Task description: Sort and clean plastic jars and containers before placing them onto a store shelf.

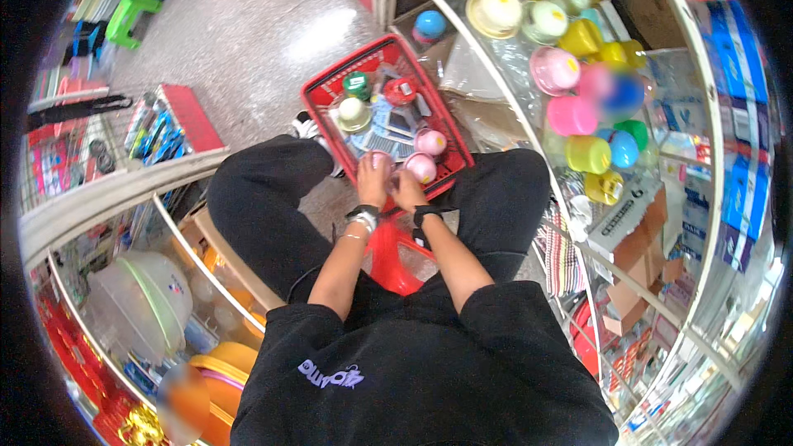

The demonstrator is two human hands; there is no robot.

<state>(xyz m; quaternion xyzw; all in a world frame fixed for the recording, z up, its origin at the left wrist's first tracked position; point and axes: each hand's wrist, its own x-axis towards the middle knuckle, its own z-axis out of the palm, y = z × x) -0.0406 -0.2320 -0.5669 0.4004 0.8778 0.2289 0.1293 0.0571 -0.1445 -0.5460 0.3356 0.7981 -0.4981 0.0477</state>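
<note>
Before me stands a red plastic shopping basket [308, 113]. My left hand [373, 181] is over its near end, the fingers around a pink plastic pot [382, 163]. Close beside it, my right hand [407, 189] has its fingers curled by the same pot; what it grips is hidden. To the right of my hands lie a pink pot [420, 168] and a smaller-looking pink pot [430, 142]. Farther in are a cream pot [354, 114], a green pot [356, 85] and a red pot [400, 91], around blue-grey printed packages [391, 130].
A wire-edged shelf on the right holds several coloured pots [573, 115] and a cardboard box [638, 241]. A blue pot [429, 26] stands past the basket. Red plastic film [391, 254] hangs between my legs. Shelving at left holds plastic tubs [139, 303]. A green stool [129, 20] stands far left.
</note>
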